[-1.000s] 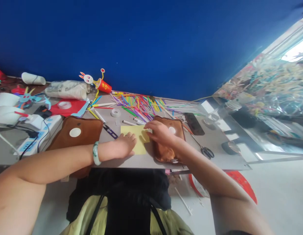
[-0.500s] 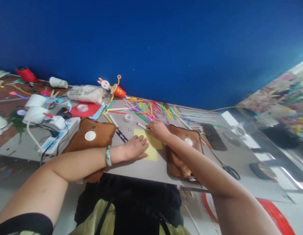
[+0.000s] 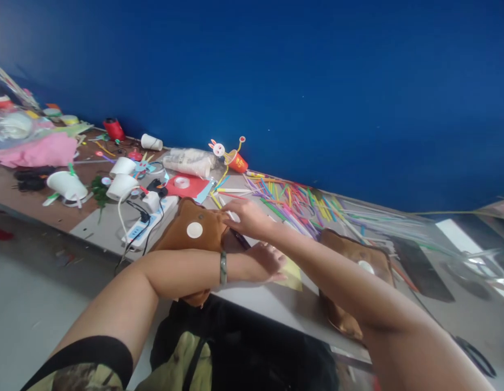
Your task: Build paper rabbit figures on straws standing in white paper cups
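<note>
My left hand (image 3: 268, 262) lies with fingers stretched out over yellow paper (image 3: 293, 275), part of which shows beyond the fingertips. A bracelet sits on that wrist. My right hand (image 3: 247, 218) reaches across to the left, its fingers bent around the pale end of a slim dark tool (image 3: 240, 240). The dark part of this tool shows below the hand, and its exact kind is unclear. A brown pouch (image 3: 178, 234) with a white round patch is just left of the right fingertips. Under my right forearm rests a similar brown pouch (image 3: 342, 247).
Colourful strips (image 3: 292, 201) are spread along the wall. A rabbit figure on a red cup (image 3: 237, 162), wrapped cups (image 3: 189, 162), a tape roll on red paper (image 3: 190, 187) and a power strip (image 3: 154, 220) with cords lie leftward. White cups (image 3: 120, 185) stand beyond. A dark flat piece (image 3: 422, 269) lies right.
My right hand has moved left, from the white pen beside the yellow paper to the slim tool. My left hand stays on the paper. The view has swung left.
</note>
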Demonstrator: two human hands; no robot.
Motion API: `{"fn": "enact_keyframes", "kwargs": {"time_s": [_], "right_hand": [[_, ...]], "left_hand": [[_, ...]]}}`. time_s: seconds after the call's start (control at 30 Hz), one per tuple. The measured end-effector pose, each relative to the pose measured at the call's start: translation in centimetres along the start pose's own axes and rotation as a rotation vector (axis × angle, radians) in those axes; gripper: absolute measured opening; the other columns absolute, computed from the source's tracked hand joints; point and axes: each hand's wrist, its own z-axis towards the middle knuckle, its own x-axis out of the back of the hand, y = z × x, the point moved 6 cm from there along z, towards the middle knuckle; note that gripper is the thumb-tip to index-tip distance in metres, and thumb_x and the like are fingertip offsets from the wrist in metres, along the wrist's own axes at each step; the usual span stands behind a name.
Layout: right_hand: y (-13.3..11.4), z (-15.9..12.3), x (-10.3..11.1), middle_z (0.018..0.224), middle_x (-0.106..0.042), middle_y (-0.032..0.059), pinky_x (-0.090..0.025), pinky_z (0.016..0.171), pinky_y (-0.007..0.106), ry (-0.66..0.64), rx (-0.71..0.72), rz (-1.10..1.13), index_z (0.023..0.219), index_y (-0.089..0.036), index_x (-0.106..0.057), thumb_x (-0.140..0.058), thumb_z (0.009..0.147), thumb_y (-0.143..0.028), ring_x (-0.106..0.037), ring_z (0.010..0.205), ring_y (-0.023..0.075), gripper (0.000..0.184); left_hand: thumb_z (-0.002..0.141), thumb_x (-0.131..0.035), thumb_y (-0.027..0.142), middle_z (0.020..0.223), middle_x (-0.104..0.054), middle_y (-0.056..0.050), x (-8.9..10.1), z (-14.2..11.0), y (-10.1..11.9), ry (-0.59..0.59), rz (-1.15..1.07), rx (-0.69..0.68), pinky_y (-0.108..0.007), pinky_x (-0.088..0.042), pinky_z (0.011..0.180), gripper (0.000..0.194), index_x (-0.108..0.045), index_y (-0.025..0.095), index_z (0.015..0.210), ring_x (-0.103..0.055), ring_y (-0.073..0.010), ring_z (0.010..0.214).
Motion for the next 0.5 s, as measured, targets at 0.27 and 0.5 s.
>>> {"fn": "enact_keyframes", "kwargs": {"time_s": [0.27,0.5], "right_hand": [[6.2,6.2,-1.2,0.111,-0.078,0.0127,-0.049,0.093,0.033,0.025,-0.393,0.086,0.103,-0.016,-0.079,-0.072,0.086,-0.013,-0.070,0.104,0.0267,0.019],[10.3,11.4,-1.5,0.089,-0.078,0.0049,-0.051,0.075,0.024,0.193,-0.564,0.313,0.098,-0.015,-0.079,-0.061,0.091,-0.015,-0.070,0.078,0.0160,0.019]], "left_hand": [[0.104,-0.047,0.051,0.128,-0.066,-0.020,0.8,0.1,0.0,0.028,-0.021,-0.070,-0.046,-0.049,0.093,0.049,-0.067,0.010,0.122,-0.061,-0.0333,0.118],[0.102,-0.048,0.054,0.128,-0.066,-0.022,0.1,0.7,0.1,0.027,-0.021,-0.067,-0.048,-0.051,0.091,0.054,-0.066,0.009,0.126,-0.061,-0.0360,0.119]]}}
